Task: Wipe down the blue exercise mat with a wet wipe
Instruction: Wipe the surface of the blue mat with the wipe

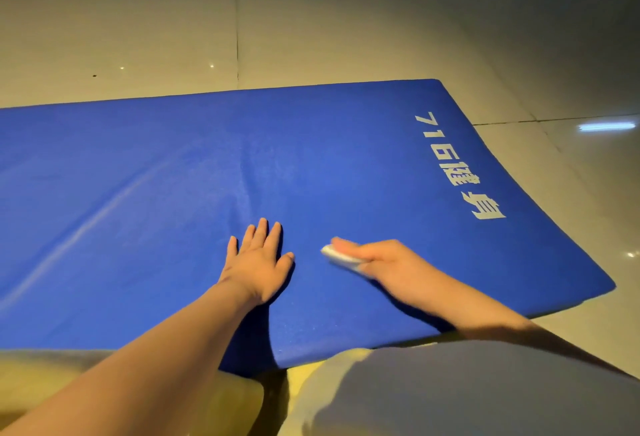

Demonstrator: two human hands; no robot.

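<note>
Tiled floor (121, 19), pale and glossy, with dark grout lines and small light spots at far left. The blue mat (104, 165) lies flat on it and fills the middle of the view from the left edge across to a rounded far-right corner. A faint pale streak (79, 231) runs diagonally over the mat's left part. A shallow crease (242, 179) runs down the mat just beyond the left hand.

The left forearm comes up from bottom left across a pale trouser leg (69, 380) and over the mat's near edge. The left hand (258, 260) lies palm down on the mat, fingers straight and slightly spread, thumb out to the right; grip apart, holding nothing.

Just right of it, not touching, is the wet wipe (337, 255), a small white wad pressed to the mat. The right hand (384, 262) holds it, thumb on top and fingers curled under; grip clamped on the wipe. The hand is blurred, so finger detail is unclear. The right forearm reaches in from the lower right over the mat's near edge.

The right knee (450, 390), in pale cloth, covers part of the mat's near edge at the bottom. White lettering (457, 165), starting with "716", runs along the mat's right end. Beyond it is more floor with bright light reflections (606, 127).
</note>
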